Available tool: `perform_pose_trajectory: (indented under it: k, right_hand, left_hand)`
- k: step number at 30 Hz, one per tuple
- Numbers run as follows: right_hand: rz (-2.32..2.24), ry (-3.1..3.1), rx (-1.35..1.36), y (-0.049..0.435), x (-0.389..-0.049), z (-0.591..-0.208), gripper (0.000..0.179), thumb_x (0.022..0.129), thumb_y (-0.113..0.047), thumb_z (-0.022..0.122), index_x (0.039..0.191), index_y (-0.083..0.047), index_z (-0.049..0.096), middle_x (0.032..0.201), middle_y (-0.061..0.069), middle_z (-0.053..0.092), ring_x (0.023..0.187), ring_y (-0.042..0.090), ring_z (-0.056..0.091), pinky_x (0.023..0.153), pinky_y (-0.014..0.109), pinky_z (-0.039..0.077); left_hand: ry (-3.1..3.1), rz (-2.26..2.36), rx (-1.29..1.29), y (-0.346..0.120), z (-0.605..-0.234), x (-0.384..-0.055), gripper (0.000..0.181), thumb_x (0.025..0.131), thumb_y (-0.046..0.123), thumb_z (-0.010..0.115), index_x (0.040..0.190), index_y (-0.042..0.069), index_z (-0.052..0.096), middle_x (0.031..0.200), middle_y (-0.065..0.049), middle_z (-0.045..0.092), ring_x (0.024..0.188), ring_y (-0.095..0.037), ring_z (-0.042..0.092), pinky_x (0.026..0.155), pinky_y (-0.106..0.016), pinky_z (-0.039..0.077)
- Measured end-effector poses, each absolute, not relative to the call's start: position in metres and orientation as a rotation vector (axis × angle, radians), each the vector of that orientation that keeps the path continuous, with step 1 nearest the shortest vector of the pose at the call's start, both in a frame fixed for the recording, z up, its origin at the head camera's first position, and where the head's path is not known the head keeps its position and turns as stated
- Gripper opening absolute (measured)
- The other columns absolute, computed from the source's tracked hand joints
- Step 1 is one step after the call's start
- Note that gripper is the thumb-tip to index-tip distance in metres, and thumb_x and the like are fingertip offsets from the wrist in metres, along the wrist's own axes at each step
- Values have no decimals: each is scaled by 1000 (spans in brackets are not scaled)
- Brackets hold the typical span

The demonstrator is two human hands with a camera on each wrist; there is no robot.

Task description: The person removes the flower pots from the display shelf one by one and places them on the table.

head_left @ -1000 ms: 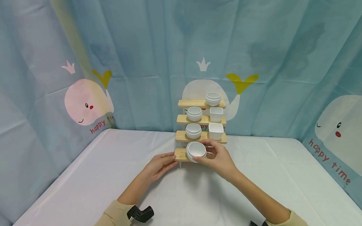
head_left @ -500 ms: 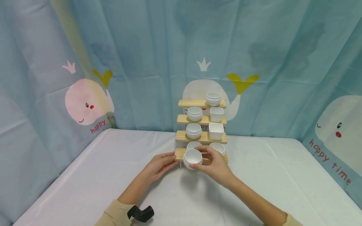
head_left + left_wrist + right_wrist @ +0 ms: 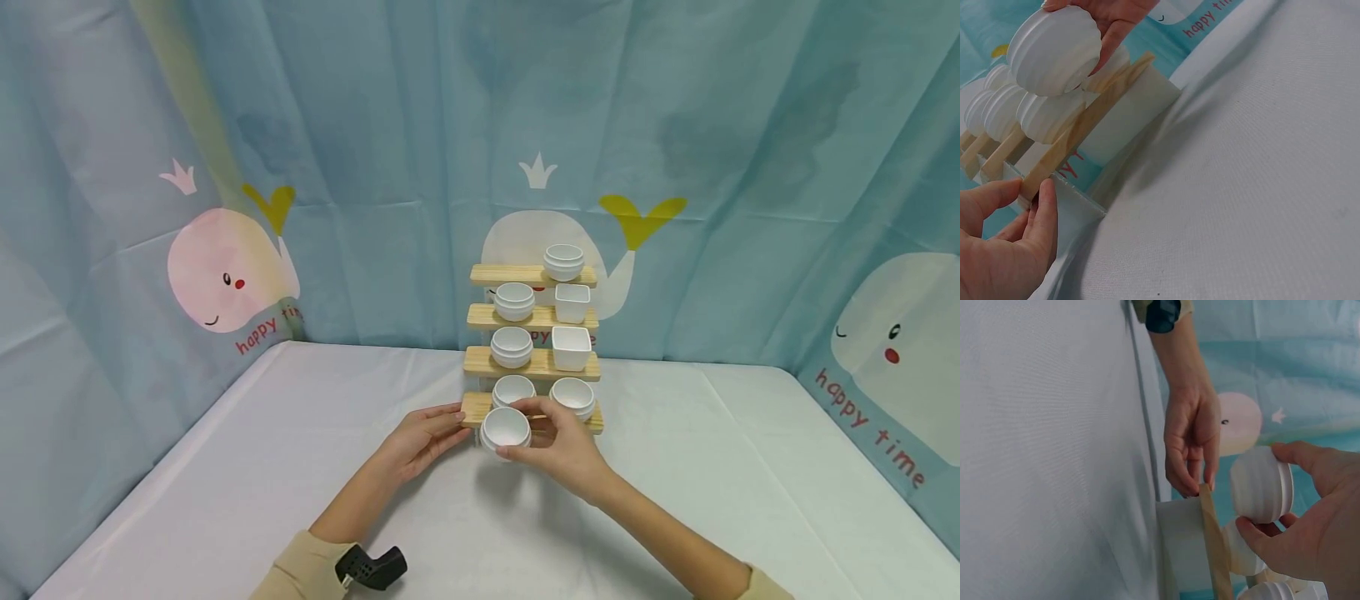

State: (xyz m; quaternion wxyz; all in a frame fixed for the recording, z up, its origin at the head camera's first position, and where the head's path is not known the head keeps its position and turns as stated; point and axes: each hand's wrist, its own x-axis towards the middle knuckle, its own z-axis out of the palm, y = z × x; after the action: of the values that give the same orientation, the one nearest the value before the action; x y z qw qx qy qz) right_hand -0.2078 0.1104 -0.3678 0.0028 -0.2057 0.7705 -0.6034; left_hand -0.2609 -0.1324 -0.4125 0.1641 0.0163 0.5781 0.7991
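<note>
My right hand (image 3: 561,446) grips a round white bowl (image 3: 506,428) by its rim, thumb on the near side. The bowl hangs just in front of the lowest board of a tiered wooden stand (image 3: 476,409), overlapping a round bowl (image 3: 513,389) standing there. My left hand (image 3: 425,440) pinches the left end of that lowest board (image 3: 1094,122), thumb and fingers on opposite faces in the left wrist view. Another round bowl (image 3: 573,396) sits at the board's right end, partly behind my right hand. In the right wrist view the held bowl (image 3: 1261,484) is tilted sideways.
Higher boards carry round bowls at left (image 3: 512,347) and square bowls at right (image 3: 572,348). The top board has one round bowl (image 3: 564,262) at its right. A white cloth (image 3: 300,467) covers the table. Behind hangs a blue curtain (image 3: 375,167) with whale prints.
My right hand has drawn the held bowl toward me, down and slightly left from over the lowest board. Two bowls on that board now show. My left hand stays put.
</note>
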Motion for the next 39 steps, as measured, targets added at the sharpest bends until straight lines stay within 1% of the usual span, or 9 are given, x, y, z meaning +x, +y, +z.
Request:
perform_pose_trajectory:
  k: [4,8,14,19,27,34,39]
  right_hand:
    - [-1897,2417,-657,109,-207,-370,55,83,-1,88,130,9,61,126,24,65,112,32,71,98,30,63]
    - [-1885,2395,-679,107,-206,-373,54,83,-1,88,129,10,60,129,25,63,115,34,70,99,29,62]
    - [-1808,2391,-664,106,-208,-379,56,85,-6,88,131,9,61,133,23,64,118,36,69,99,30,62]
    - [-1785,2360,-661,105,-209,-383,53,84,-4,89,128,9,62,131,22,65,118,33,68,98,30,63]
    - [-1744,2277,-678,104,-209,-388,53,83,0,88,128,10,61,124,18,68,109,24,70,93,29,64]
    - [-1719,2258,-688,105,-212,-394,54,82,1,88,128,11,61,123,18,67,107,23,71,91,26,64]
    - [-1712,2259,-699,104,-214,-399,54,82,2,88,128,11,61,123,18,68,106,23,72,89,25,65]
  left_hand:
    - [1646,2278,44,-133,-413,-261,51,110,0,51,154,-20,32,151,-35,45,108,-13,68,100,-23,61]
    - [1642,2281,48,-133,-413,-261,51,110,-1,51,154,-20,32,150,-35,46,107,-13,68,99,-23,61]
    - [1639,2278,60,-134,-414,-261,51,111,0,50,155,-19,32,150,-33,46,109,-13,67,101,-23,60]
    - [1645,2277,46,-134,-414,-261,51,111,1,51,154,-19,33,151,-33,45,110,-14,67,102,-25,60]
    - [1642,2280,36,-132,-415,-263,51,110,0,52,154,-19,34,148,-32,49,108,-13,68,101,-24,60]
    - [1646,2279,40,-132,-415,-263,51,110,0,51,154,-19,34,149,-32,48,109,-14,67,101,-25,60]
    - [1634,2290,20,-133,-413,-263,50,110,0,52,153,-19,35,145,-29,53,106,-13,68,100,-25,61]
